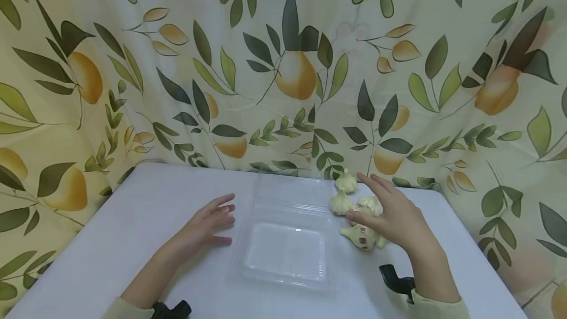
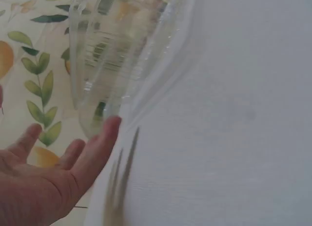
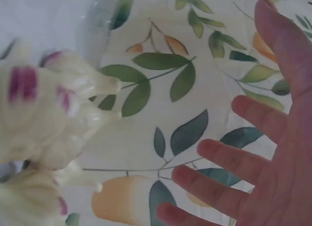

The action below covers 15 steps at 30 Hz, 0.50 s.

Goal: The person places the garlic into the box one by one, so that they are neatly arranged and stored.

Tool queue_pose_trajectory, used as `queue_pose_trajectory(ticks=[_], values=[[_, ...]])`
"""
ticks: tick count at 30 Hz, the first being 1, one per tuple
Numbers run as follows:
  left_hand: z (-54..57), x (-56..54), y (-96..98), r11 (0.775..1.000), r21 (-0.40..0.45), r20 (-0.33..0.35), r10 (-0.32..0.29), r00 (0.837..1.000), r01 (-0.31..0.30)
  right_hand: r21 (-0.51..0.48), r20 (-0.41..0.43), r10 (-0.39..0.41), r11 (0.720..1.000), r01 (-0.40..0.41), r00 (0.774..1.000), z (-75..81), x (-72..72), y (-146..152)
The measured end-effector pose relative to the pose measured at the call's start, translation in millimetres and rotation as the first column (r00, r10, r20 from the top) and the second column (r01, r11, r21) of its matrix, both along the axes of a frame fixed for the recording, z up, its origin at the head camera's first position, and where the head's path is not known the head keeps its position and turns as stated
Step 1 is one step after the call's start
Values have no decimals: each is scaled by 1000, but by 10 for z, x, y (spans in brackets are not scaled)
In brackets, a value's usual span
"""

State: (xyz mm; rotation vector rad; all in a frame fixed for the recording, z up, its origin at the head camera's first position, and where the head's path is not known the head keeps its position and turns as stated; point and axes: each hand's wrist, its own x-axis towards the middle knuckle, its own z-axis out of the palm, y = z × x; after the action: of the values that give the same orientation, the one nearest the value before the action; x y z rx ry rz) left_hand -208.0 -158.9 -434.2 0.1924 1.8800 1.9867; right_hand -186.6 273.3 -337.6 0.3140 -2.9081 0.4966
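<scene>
A clear plastic clamshell box lies with its lid folded back on the white table. To its left is my left hand, fingers spread and holding nothing; the left wrist view shows this hand with the clear box beyond it. Several garlic bulbs, pale with purple patches, are heaped along the box's right side. My right hand hovers at the heap, fingers apart, hiding part of it. In the right wrist view the garlic lies away from the spread fingers.
The white table ends at the back against a hanging cloth printed with leaves and orange fruit, which also surrounds both sides. A black wrist mount sits at the right wrist, another at the left.
</scene>
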Motion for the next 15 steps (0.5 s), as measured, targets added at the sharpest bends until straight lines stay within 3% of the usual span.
queue_pose_trajectory(ticks=[3, 6, 15], values=[[-53, 26, -62, 994, 114, 120, -11, 993, -3, -49, 21, 23, 999, -22, 1000, -12, -62, -48], [-122, 61, -61, 984, 179, 197, -59, 979, 23, -53, 41, 19, 998, -16, 999, -59, -79, -66], [-166, 102, -8, 975, 217, 196, -89, 977, 46, 40, 95, 56, 997, -60, 994, -206, -98, -105]])
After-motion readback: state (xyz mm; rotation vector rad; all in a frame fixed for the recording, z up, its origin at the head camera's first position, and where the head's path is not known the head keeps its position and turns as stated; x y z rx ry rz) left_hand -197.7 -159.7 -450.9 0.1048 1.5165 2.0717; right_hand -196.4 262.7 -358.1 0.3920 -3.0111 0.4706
